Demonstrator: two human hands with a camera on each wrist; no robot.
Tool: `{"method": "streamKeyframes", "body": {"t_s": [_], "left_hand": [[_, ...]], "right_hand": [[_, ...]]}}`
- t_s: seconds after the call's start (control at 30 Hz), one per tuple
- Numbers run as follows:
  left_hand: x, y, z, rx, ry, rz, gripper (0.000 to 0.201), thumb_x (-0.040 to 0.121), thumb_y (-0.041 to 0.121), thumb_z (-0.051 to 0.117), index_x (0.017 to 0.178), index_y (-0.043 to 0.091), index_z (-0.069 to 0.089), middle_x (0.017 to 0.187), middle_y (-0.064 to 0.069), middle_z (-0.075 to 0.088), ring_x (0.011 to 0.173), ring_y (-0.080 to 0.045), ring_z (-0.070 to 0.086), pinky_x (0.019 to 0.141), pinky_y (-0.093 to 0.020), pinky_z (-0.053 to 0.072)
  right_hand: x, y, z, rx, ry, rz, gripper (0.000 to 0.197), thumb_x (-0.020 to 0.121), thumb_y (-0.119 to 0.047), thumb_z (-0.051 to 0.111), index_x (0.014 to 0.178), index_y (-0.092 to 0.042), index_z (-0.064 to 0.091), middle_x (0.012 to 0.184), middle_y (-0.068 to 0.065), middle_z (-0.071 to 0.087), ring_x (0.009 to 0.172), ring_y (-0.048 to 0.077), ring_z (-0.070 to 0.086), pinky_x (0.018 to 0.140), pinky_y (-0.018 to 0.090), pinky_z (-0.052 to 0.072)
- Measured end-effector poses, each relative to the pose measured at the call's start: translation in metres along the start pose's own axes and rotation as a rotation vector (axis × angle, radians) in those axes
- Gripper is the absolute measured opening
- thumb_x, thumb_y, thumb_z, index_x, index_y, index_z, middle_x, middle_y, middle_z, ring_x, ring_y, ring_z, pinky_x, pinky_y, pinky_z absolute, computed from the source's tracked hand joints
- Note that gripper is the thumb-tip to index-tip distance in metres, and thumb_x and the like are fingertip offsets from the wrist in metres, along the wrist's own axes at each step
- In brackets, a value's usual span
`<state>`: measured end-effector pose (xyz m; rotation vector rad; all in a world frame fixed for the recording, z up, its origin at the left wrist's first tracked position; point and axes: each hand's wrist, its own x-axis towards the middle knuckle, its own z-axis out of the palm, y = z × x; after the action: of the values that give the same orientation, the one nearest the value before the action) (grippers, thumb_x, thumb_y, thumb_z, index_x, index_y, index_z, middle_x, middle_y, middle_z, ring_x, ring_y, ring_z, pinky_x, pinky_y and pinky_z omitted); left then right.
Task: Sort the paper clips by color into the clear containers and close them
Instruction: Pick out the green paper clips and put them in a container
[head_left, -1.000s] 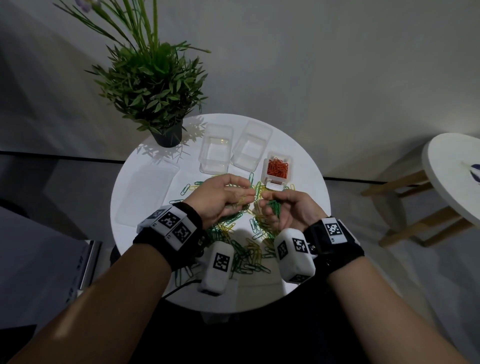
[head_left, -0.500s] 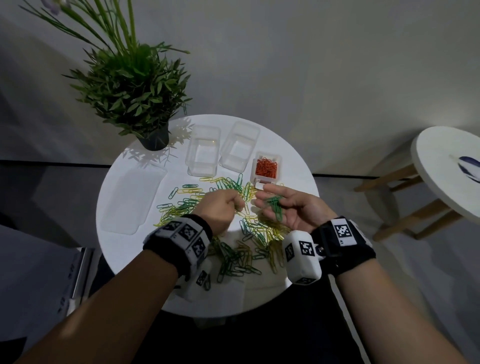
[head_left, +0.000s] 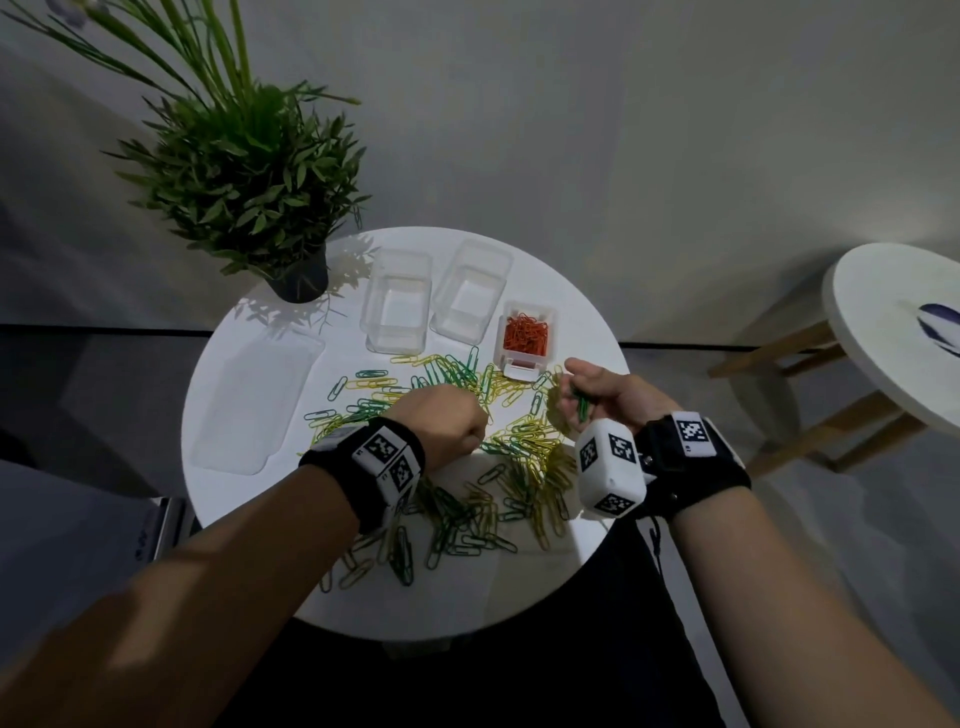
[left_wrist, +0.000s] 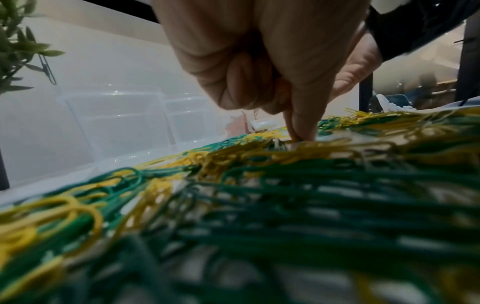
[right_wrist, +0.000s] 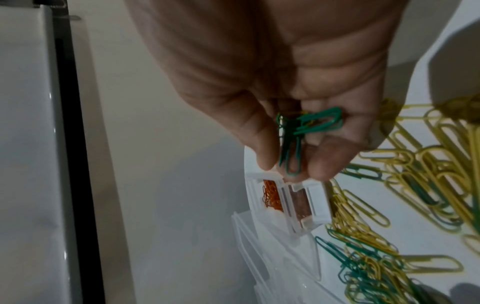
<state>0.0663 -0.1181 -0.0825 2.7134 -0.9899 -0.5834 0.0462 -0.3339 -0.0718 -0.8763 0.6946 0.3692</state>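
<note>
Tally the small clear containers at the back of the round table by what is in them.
Empty clear containers: 2
Container with orange clips: 1
Total: 3

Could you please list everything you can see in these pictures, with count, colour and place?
round table: one, white, centre
loose paper clips: many, green and yellow mixed, spread over the table's middle and near side
small container: one, clear, holding orange clips, far right of the table
empty containers: two, clear, far side beside the small one
flat lid: one, clear, left of the table
potted plant: one, green in a dark pot, far left
side table: one, white top on wooden legs, right
green clips in the grip: a few, in the right hand
left hand: fingers curled, fingertip on the pile
right hand: raised over the table's right side, holding the green clips
</note>
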Motion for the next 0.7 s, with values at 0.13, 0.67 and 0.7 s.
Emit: {"method": "streamKeyframes", "body": {"t_s": [0.13, 0.67, 0.7], "left_hand": [[-0.001, -0.008, 0.003, -0.018, -0.024, -0.047, 0.015, 0.087, 0.017, 0.046, 0.084, 0.014, 0.060, 0.093, -0.004, 0.062, 0.086, -0.023, 0.056, 0.072, -0.031, 0.045], [-0.004, -0.047, -0.046, -1.386, 0.362, -0.413, 0.022, 0.096, 0.008, 0.046, 0.075, 0.009, 0.053, 0.072, -0.013, 0.046, 0.040, -0.010, 0.034, 0.038, -0.017, 0.026], [-0.002, -0.048, -0.050, -1.365, 0.397, -0.417, 0.022, 0.096, 0.006, 0.046, 0.074, 0.008, 0.052, 0.066, -0.010, 0.047, 0.037, -0.008, 0.034, 0.036, -0.015, 0.026]], "right_hand": [[-0.004, -0.008, 0.013, -0.097, -0.031, -0.019, 0.026, 0.093, 0.011, 0.033, 0.100, -0.007, 0.051, 0.064, 0.012, 0.057, 0.045, 0.018, 0.056, 0.047, 0.024, 0.052], [0.081, -0.046, 0.145, -0.866, 0.074, -0.344, 0.023, 0.092, 0.002, 0.046, 0.096, -0.014, 0.063, 0.088, 0.004, 0.059, 0.072, 0.014, 0.052, 0.064, 0.023, 0.047], [0.080, -0.041, 0.142, -1.034, 0.099, -0.436, 0.026, 0.089, 0.000, 0.049, 0.099, -0.017, 0.064, 0.098, 0.005, 0.064, 0.079, 0.017, 0.056, 0.071, 0.025, 0.047]]}}
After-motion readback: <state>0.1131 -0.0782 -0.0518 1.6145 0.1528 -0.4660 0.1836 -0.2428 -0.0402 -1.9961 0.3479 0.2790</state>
